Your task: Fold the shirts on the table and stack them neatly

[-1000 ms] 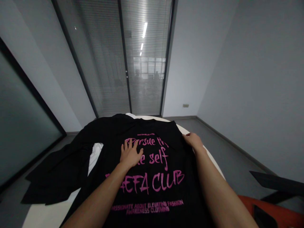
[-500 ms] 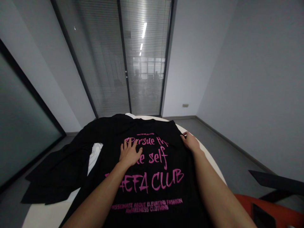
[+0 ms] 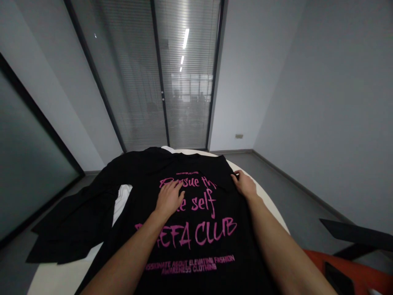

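A black shirt (image 3: 196,213) with pink lettering lies spread over a white round table (image 3: 55,278). One sleeve hangs off toward the left. My left hand (image 3: 168,198) rests flat on the upper part of the print, fingers together and stretched forward. My right hand (image 3: 244,184) lies at the shirt's right shoulder edge, fingers curled onto the fabric fold there.
An orange chair (image 3: 346,272) with a dark object on it stands at the lower right. Glass doors with blinds (image 3: 159,82) lie beyond the table. Grey floor (image 3: 282,184) runs along the right wall.
My left hand's fingers have drawn together and slid slightly right over the print. My right hand has shifted a little left along the shoulder edge.
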`<control>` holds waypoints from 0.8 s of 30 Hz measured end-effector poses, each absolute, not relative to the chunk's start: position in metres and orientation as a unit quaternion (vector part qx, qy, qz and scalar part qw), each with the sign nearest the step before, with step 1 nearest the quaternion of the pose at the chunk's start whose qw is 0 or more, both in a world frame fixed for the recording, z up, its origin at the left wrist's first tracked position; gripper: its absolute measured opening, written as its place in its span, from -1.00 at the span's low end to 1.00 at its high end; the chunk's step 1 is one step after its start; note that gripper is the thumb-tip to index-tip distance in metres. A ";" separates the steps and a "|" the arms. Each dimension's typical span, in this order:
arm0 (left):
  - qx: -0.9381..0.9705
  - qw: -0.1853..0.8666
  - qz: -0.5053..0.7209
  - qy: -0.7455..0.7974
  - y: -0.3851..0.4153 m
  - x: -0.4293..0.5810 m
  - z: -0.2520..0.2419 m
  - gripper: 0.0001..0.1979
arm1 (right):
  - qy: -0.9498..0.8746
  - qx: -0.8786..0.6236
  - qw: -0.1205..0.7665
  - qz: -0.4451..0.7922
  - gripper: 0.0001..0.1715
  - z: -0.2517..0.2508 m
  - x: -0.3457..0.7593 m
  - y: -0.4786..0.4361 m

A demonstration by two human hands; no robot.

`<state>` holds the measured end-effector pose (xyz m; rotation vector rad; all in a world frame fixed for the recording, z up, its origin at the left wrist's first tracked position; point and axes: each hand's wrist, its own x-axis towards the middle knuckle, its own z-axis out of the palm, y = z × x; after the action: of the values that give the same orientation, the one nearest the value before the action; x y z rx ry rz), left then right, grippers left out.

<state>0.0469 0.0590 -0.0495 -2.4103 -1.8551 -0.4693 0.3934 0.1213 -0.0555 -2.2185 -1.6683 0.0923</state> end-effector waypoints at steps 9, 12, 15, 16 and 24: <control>-0.795 -0.022 -0.123 -0.593 0.051 0.050 -0.053 -0.37 | -0.625 -0.759 0.185 -0.003 -0.55 -0.053 0.392 0.118; -0.804 -0.020 -0.115 -0.583 0.048 0.053 -0.051 -0.38 | -0.611 -0.767 0.195 0.001 -0.54 -0.052 0.390 0.117; -0.825 -0.018 -0.099 -0.556 0.045 0.059 -0.044 -0.48 | -0.598 -0.776 0.200 0.025 -0.50 -0.051 0.390 0.117; -0.831 -0.020 -0.088 -0.549 0.044 0.062 -0.041 -0.51 | -0.595 -0.777 0.202 0.032 -0.48 -0.051 0.390 0.118; -0.867 -0.042 -0.087 -0.489 0.023 0.108 -0.025 -0.47 | -0.588 -0.776 0.219 0.070 -0.47 -0.052 0.393 0.121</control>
<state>0.1076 0.0225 -0.0247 -2.8003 -1.5775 -0.2805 0.3934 0.1209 -0.0516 -2.1476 -1.6264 0.1946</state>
